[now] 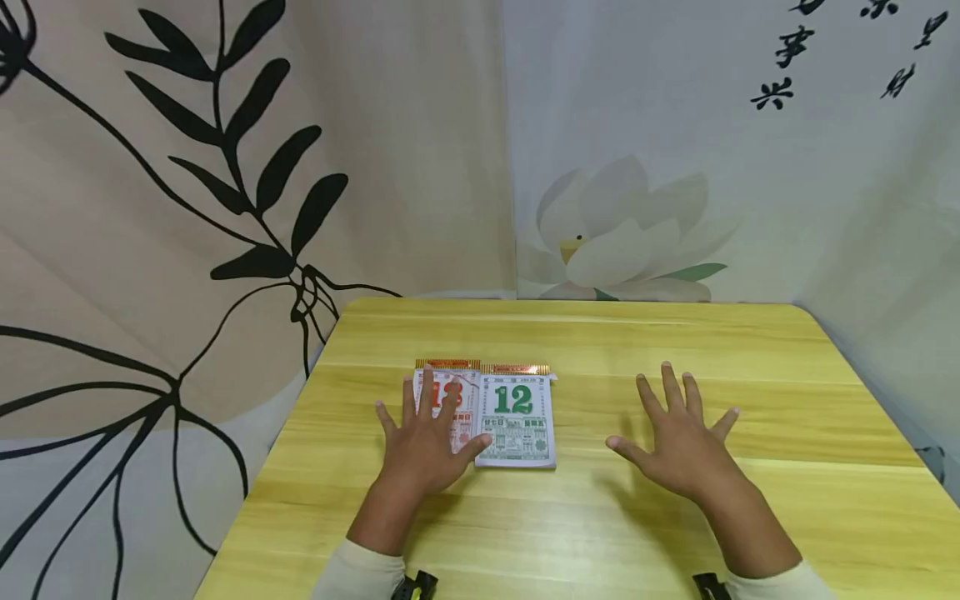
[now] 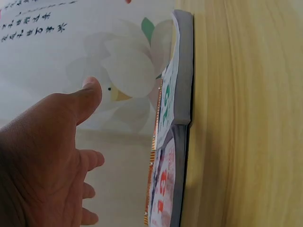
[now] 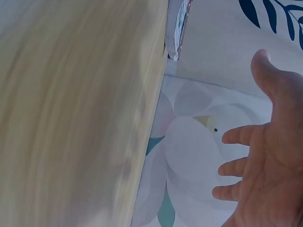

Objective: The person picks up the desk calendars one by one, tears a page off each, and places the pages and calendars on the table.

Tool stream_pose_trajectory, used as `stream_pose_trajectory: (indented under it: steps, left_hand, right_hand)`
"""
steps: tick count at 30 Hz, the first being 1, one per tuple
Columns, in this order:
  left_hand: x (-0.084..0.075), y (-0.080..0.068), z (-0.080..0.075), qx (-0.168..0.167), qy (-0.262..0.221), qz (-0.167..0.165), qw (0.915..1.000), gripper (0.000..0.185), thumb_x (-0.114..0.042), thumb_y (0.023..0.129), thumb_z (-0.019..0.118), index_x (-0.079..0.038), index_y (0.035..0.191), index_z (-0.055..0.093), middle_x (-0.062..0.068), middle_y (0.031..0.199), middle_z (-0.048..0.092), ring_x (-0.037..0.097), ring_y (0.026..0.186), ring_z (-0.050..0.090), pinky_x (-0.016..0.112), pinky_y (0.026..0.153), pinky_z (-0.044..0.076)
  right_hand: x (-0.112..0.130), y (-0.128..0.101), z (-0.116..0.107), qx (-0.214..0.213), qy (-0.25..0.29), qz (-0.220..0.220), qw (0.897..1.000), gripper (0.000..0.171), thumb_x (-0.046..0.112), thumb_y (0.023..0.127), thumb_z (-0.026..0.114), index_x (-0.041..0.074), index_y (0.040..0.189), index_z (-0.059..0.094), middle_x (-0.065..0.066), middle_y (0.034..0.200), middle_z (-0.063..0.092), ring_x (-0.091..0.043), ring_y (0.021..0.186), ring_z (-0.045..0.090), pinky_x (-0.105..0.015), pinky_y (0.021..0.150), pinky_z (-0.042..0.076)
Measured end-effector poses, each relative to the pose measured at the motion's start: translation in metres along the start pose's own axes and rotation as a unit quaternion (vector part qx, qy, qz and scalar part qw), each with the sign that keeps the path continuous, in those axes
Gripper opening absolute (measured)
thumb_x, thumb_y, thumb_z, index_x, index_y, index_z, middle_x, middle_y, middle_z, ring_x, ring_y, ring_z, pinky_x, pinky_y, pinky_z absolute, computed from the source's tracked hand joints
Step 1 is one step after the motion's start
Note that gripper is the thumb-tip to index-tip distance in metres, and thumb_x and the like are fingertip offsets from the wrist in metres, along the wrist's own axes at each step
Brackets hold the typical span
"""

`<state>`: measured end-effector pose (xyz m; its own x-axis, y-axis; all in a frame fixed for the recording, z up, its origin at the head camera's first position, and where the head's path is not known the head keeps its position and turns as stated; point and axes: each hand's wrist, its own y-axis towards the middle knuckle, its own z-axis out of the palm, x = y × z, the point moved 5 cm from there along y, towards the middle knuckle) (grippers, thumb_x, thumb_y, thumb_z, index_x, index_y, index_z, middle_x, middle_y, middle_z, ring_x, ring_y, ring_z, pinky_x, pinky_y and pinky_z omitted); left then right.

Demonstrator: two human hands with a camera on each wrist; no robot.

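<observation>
Two thick tear-off calendar pads lie side by side on the wooden table. The left calendar pad (image 1: 468,408) shows a red 13; its neighbour, the right calendar pad (image 1: 515,425), carries a green 12. Fingers spread, my left hand (image 1: 422,454) is above the left pad and hides part of its page in the head view. The left wrist view shows a gap between that hand (image 2: 52,156) and the pads' pages. Farther right, my right hand (image 1: 686,454) hovers over the table with its fingers spread and nothing in it.
The yellow wood-grain table (image 1: 600,533) has rounded far corners. Behind it hangs a pale curtain (image 1: 420,150) printed with dark leaves, a lotus and black characters. Dark straps with small devices (image 1: 415,586) sit at both wrists by the light sleeves (image 1: 360,575).
</observation>
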<state>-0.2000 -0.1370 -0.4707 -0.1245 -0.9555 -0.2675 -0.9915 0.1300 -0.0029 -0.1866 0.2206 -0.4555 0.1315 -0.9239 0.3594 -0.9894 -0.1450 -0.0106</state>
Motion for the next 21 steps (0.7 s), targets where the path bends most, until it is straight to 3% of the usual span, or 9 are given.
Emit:
stream_pose_trajectory:
  steps: [6,11,14,16,21]
  left_hand:
    - [-0.002,0.0,0.007,0.012,0.011,0.004,0.9999,0.098,-0.08,0.098,0.056,-0.019,0.172,0.035,0.021,0.184,0.009,0.053,0.169,0.005,0.091,0.122,0.0]
    - [-0.002,0.001,0.017,0.028,0.009,0.0,0.9996,0.099,-0.083,0.098,0.054,-0.021,0.172,0.035,0.02,0.184,0.009,0.053,0.169,0.008,0.09,0.123,0.002]
    - [-0.006,0.001,0.022,0.032,-0.006,0.006,0.9994,0.097,-0.081,0.099,0.054,-0.018,0.171,0.037,0.021,0.183,0.013,0.053,0.169,0.009,0.09,0.123,0.004]
    - [-0.009,0.001,0.026,0.029,-0.025,0.011,0.9992,0.094,-0.076,0.101,0.056,-0.013,0.169,0.041,0.022,0.182,0.018,0.052,0.169,0.008,0.088,0.125,0.008]
    - [-0.019,0.002,0.033,0.026,-0.048,0.013,0.9984,0.085,-0.066,0.105,0.058,-0.007,0.165,0.048,0.024,0.18,0.023,0.051,0.17,0.002,0.084,0.128,0.012]
  right_hand:
    - [0.016,0.009,0.009,0.015,0.011,-0.012,1.0,0.109,0.075,0.096,0.068,0.009,0.173,0.028,-0.027,0.183,-0.001,-0.062,0.165,-0.004,-0.102,0.1,-0.012]
    - [0.033,0.018,0.02,0.034,0.009,-0.021,0.999,0.106,0.073,0.096,0.069,0.012,0.173,0.03,-0.027,0.183,0.001,-0.062,0.165,-0.001,-0.103,0.1,-0.007]
    - [0.044,0.023,0.027,0.046,-0.001,-0.031,0.998,0.104,0.071,0.096,0.071,0.011,0.172,0.033,-0.028,0.182,0.007,-0.062,0.164,0.01,-0.104,0.103,0.005]
    - [0.051,0.026,0.031,0.058,-0.014,-0.035,0.998,0.102,0.068,0.097,0.072,0.01,0.171,0.034,-0.029,0.181,0.013,-0.061,0.162,0.021,-0.101,0.105,0.019]
    - [0.067,0.04,0.045,0.072,-0.015,-0.018,0.997,0.094,0.057,0.1,0.074,0.004,0.169,0.038,-0.035,0.172,0.033,-0.061,0.153,0.039,-0.086,0.108,0.042]
